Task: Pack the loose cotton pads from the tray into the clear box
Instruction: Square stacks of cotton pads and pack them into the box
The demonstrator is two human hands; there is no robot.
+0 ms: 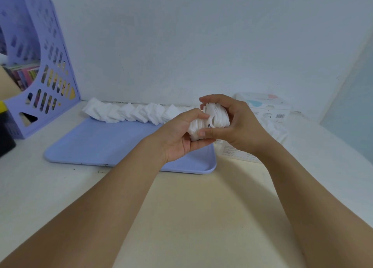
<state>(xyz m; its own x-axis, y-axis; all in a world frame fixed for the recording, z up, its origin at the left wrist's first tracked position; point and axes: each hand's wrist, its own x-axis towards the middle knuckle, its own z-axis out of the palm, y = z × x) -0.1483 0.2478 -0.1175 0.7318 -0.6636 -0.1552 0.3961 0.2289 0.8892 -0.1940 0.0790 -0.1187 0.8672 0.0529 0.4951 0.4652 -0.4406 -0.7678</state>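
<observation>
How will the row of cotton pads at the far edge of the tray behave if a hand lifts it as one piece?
The row of cotton pads probably will not lift as one piece: its pads lean unevenly and look loose. They seem soft and light, as the bunch of pads bends between the left hand and right hand. On the tray they should slide easily.

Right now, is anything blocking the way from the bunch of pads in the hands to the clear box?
Nothing visible does. Both hands, left hand and right hand, grip the bunch of pads above the tray's right end; the clear box lies just right, partly hidden behind the right hand.
</observation>
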